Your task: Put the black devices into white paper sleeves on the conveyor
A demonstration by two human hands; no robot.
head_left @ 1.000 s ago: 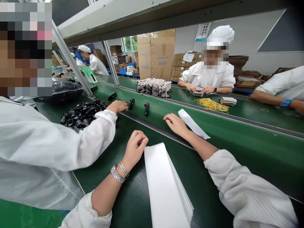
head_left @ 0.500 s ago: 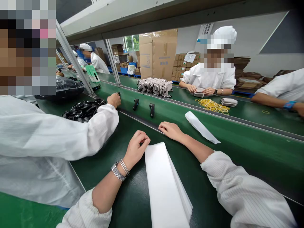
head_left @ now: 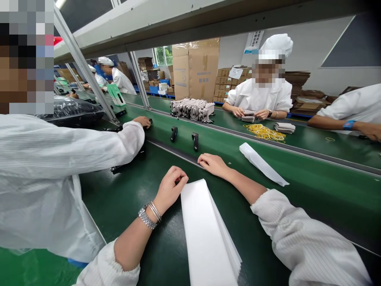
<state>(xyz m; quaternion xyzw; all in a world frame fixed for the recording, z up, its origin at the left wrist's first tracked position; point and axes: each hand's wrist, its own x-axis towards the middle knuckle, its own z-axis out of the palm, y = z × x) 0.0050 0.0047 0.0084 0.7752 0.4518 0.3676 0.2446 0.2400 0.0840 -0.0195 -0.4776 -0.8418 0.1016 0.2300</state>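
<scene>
My left hand [head_left: 172,182] is closed with its fingers curled, beside the top left corner of a stack of long white paper-like sleeves [head_left: 205,230]. I see nothing held in it. My right hand [head_left: 212,163] rests on the belt's metal edge [head_left: 172,154], loosely bent and holding nothing visible. On the green belt [head_left: 214,139] ahead lie two small black handheld devices [head_left: 195,141], [head_left: 174,134]. Farther right on the belt is a single white sleeve [head_left: 262,163].
At left, a co-worker's hand [head_left: 143,121] touches a dark item on the belt. Across the belt stand bundled pale-and-black cables [head_left: 192,109], yellow rubber bands [head_left: 264,133] and a co-worker handling a bundle. A metal post [head_left: 86,63] and overhead beam [head_left: 190,24] frame the line.
The two black devices and the single white sleeve have shifted right along the belt. The left co-worker's arm and body have moved, now covering most of the black pile. My hands stay nearly still.
</scene>
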